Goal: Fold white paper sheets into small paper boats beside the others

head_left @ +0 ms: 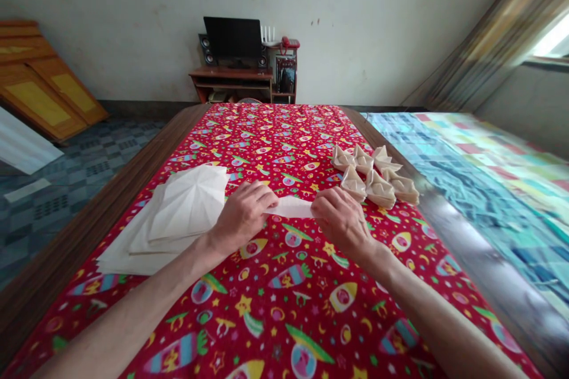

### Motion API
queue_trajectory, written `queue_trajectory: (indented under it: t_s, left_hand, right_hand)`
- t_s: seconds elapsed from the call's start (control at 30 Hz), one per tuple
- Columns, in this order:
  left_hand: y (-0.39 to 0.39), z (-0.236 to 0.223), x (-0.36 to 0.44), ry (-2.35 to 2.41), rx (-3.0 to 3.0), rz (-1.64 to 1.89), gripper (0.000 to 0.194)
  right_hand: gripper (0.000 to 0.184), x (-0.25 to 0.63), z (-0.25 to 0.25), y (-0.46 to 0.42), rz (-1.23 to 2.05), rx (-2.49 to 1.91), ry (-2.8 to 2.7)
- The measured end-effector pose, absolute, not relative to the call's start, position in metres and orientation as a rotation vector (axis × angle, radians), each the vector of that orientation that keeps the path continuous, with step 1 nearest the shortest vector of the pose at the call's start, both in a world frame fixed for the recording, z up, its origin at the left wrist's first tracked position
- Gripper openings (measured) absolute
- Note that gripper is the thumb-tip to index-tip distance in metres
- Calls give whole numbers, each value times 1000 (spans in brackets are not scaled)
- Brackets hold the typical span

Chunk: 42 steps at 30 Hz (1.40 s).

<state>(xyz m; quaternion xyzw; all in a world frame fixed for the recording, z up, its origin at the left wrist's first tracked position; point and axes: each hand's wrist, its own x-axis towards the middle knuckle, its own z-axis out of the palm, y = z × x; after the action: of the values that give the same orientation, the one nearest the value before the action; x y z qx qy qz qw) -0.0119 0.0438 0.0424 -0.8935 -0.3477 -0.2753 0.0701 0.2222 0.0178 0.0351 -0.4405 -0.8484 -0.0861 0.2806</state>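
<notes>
A narrow folded strip of white paper (293, 207) stretches between my two hands, just over the red patterned cloth (275, 278). Its left end is pinched in the closed fingers of my left hand (246, 207). My right hand (341, 216) grips the other end, also with fingers closed. Beside my left hand lies a stack of white paper sheets (191, 201); the top one shows creases fanning out from a point. Several folded paper pieces (380, 188) with pointed tips stand in two rows beyond my right hand. My fingers hide both ends of the strip.
The cloth covers a dark wooden table (471, 249). A bed with a patchwork sheet (489, 189) adjoins on the right. Against the far wall is a desk (231, 73) with a monitor (233, 41) and a red telephone (288, 43). A wooden cabinet (44, 83) stands at left.
</notes>
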Motion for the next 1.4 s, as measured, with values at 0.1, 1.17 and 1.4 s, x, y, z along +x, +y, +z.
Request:
queue_trajectory:
  t_s: [0.1,1.17,1.4]
  left_hand:
    - [35,31,-14,-989,-2675,-623,18]
    - [32,-9,-29,-1603,-2875,-1009,24]
    - [34,-5,-26,-1647,-2803,-860,25]
  right_hand:
    - [19,222,26,14,-330,-1145,-2423]
    - [27,221,7,13,513,-1429,-2176]
    - [31,222,8,14,375,-1583,-2219]
